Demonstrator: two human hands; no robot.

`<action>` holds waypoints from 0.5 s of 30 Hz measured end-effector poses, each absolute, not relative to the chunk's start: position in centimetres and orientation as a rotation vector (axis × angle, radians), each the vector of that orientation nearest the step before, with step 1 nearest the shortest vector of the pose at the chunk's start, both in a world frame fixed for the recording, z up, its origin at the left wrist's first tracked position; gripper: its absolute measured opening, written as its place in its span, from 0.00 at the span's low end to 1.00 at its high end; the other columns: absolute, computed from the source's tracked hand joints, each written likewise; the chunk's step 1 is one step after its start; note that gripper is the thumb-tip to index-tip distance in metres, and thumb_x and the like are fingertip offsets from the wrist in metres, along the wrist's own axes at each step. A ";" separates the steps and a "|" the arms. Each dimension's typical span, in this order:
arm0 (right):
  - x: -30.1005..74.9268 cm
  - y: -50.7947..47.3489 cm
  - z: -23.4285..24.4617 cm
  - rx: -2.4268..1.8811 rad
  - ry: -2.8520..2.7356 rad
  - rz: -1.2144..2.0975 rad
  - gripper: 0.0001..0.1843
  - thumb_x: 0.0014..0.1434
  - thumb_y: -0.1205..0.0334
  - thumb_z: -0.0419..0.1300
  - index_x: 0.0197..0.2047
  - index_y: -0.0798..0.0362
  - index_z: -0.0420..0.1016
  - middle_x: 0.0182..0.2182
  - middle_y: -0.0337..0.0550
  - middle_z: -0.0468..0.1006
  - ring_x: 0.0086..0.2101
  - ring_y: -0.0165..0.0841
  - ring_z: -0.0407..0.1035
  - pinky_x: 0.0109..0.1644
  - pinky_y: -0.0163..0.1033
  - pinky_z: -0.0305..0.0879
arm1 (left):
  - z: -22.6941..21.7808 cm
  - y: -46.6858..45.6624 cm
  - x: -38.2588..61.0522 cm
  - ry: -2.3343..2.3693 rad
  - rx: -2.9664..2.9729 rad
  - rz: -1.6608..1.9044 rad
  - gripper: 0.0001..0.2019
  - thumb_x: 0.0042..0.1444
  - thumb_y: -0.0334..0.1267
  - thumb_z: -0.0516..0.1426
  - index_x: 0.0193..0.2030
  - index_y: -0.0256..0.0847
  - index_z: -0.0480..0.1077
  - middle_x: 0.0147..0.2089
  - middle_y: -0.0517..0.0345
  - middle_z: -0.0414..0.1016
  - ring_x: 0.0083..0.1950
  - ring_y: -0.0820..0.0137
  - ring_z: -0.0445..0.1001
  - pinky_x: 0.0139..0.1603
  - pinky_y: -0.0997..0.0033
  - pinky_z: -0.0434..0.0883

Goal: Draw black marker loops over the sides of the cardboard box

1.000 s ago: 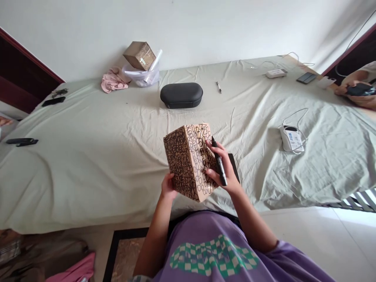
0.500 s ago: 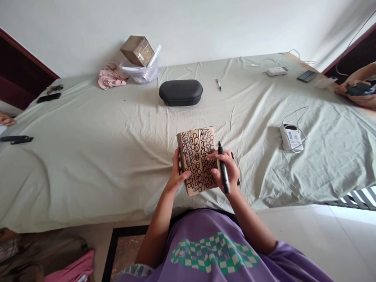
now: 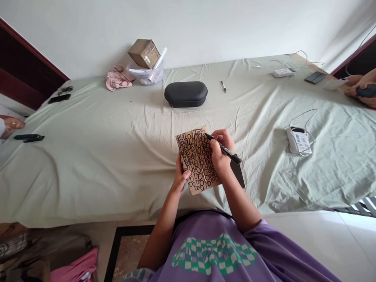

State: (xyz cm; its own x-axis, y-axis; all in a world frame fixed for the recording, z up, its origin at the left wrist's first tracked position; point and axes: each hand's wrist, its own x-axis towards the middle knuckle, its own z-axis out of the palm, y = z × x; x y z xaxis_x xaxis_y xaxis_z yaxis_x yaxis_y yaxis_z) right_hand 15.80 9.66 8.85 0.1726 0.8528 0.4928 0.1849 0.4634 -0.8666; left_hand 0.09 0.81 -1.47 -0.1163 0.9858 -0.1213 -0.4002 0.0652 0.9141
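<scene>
Head view | left hand (image 3: 180,177) curled round box (image 3: 194,166), underside hidden | right hand (image 3: 221,150) pinches marker (image 3: 228,152), tip contact unclear

Scribbled box (image 3: 197,161), marker (image 3: 228,151) in fingers (image 3: 224,135), cloth (image 3: 117,156)

Bright, diffuse light; wall (image 3: 211,31) shaded toward upper right. Glare on floor (image 3: 320,225), lower right; faint sheen along box (image 3: 195,164) seam. Soft shadows in cloth (image 3: 96,164) folds. Lower left dim. Wide-angle stretching at edges.
</scene>
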 end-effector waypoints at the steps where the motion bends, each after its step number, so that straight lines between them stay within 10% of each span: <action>1: 15.8 9.7 8.6 -1.009 -1.349 0.610 0.04 0.63 0.63 0.56 0.38 0.46 0.72 0.22 0.30 0.64 0.24 0.30 0.59 0.30 0.39 0.56 | -1.5 0.8 0.1 1.050 0.761 1.398 0.55 0.48 0.59 0.72 0.82 0.59 0.56 0.83 0.57 0.61 0.85 0.48 0.55 0.85 0.45 0.56; 15: 15.7 9.6 8.8 -1.042 -1.386 0.642 0.08 0.58 0.66 0.55 0.28 0.47 0.64 0.22 0.32 0.66 0.25 0.31 0.58 0.32 0.39 0.55 | -2.0 1.0 0.4 1.014 0.769 1.410 0.57 0.51 0.58 0.71 0.84 0.53 0.50 0.87 0.51 0.50 0.87 0.46 0.49 0.85 0.48 0.53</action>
State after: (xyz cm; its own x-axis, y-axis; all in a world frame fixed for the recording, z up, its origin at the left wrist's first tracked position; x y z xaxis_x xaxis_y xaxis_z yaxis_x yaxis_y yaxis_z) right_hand 15.70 9.58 8.78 0.1302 0.8722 0.4716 0.2043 0.4418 -0.8735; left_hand 0.38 0.98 -1.96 -0.1065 0.9885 -0.1076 -0.4164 0.0539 0.9076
